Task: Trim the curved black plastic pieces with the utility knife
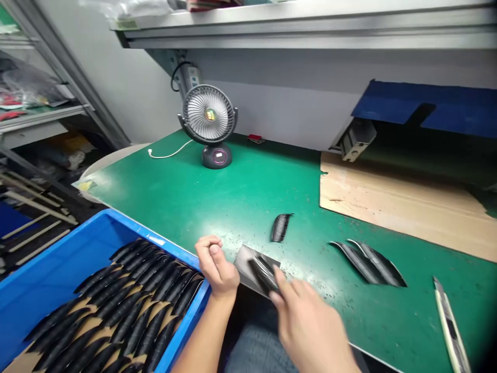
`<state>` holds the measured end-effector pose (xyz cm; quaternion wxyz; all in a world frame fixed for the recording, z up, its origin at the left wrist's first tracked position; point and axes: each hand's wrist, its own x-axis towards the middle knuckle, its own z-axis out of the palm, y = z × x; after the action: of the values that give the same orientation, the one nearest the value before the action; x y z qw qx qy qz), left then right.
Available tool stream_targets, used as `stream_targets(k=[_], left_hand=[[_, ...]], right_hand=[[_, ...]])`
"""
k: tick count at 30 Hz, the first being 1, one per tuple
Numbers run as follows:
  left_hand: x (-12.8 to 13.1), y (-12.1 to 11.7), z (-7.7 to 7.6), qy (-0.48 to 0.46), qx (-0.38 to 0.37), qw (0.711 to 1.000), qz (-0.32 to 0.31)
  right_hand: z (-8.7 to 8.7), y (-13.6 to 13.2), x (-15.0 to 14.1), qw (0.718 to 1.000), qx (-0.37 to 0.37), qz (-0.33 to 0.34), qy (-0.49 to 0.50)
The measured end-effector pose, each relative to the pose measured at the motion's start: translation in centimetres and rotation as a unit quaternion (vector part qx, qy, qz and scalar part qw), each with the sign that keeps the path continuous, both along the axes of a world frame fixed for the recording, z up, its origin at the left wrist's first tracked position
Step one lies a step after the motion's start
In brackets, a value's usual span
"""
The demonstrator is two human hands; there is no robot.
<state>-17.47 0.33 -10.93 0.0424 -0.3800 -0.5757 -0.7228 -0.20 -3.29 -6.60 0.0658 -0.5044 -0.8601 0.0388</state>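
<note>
My left hand point(216, 265) is curled into a loose fist at the near edge of the green table point(248, 191), touching a grey flat piece point(244, 261). My right hand point(310, 324) is blurred by motion; its fingertips rest on a black ribbed curved part point(264, 273) lying on that piece. Another small black ribbed part point(280, 227) lies just beyond on the mat. Two long black curved parts point(368, 261) lie to the right.
A blue bin point(58, 259) at my left holds several black curved parts on cardboard. A small desk fan point(209, 124) stands at the back. A cardboard sheet point(399, 202) covers the right rear. A utility knife point(450, 326) lies at the far right.
</note>
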Motion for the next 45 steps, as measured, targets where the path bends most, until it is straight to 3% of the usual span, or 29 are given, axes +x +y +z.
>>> stream_targets(k=[3, 7, 10, 18, 21, 25, 27, 29, 32, 35, 39, 42, 45], left_hand=[[0.1, 0.0, 0.0, -0.002, -0.009, 1.000, 0.014], [0.1, 0.0, -0.1, -0.001, -0.016, 1.000, 0.016], [0.1, 0.0, -0.1, 0.000, -0.019, 0.999, 0.028], [0.3, 0.0, -0.2, 0.017, -0.069, 0.997, 0.032], [0.1, -0.1, 0.8, 0.031, -0.125, 0.992, 0.021], [0.6, 0.6, 4.1, 0.091, -0.212, 0.972, -0.048], [1.6, 1.7, 5.9, 0.165, -0.265, 0.943, -0.118], [2.9, 3.2, 6.8, 0.247, -0.325, 0.891, -0.196], [5.0, 5.5, 6.4, 0.302, -0.379, 0.833, -0.267], [6.2, 6.3, 5.1, 0.314, -0.388, 0.816, -0.293], [6.6, 5.1, 4.6, 0.332, -0.378, 0.808, -0.305], [6.9, 3.6, 5.3, 0.358, -0.363, 0.826, -0.241], [7.7, 2.9, 5.9, 0.413, -0.343, 0.821, -0.193]], right_hand=[[0.5, 0.1, -0.9, 1.000, -0.018, -0.017, -0.010], [0.7, -0.1, -0.9, 1.000, 0.025, -0.005, 0.003], [0.8, 0.1, -0.9, 0.999, -0.029, -0.028, -0.010], [1.5, 0.7, -2.7, 0.998, -0.046, -0.044, 0.026], [2.5, 1.0, -0.4, 0.996, -0.026, -0.051, 0.063], [2.9, 1.8, 6.4, 0.982, 0.063, -0.180, 0.012], [2.9, 2.7, 8.6, 0.978, 0.075, -0.191, -0.026], [3.2, 3.9, 9.3, 0.983, 0.082, -0.160, -0.024], [3.3, 5.7, 8.6, 0.990, 0.091, -0.110, -0.019], [2.8, 7.4, 7.6, 0.994, 0.085, -0.074, -0.013], [2.1, 7.7, 7.7, 0.994, 0.083, -0.070, 0.015], [2.1, 6.1, 9.9, 0.989, 0.081, -0.112, 0.043], [2.1, 4.5, 13.5, 0.971, 0.084, -0.216, 0.067]])
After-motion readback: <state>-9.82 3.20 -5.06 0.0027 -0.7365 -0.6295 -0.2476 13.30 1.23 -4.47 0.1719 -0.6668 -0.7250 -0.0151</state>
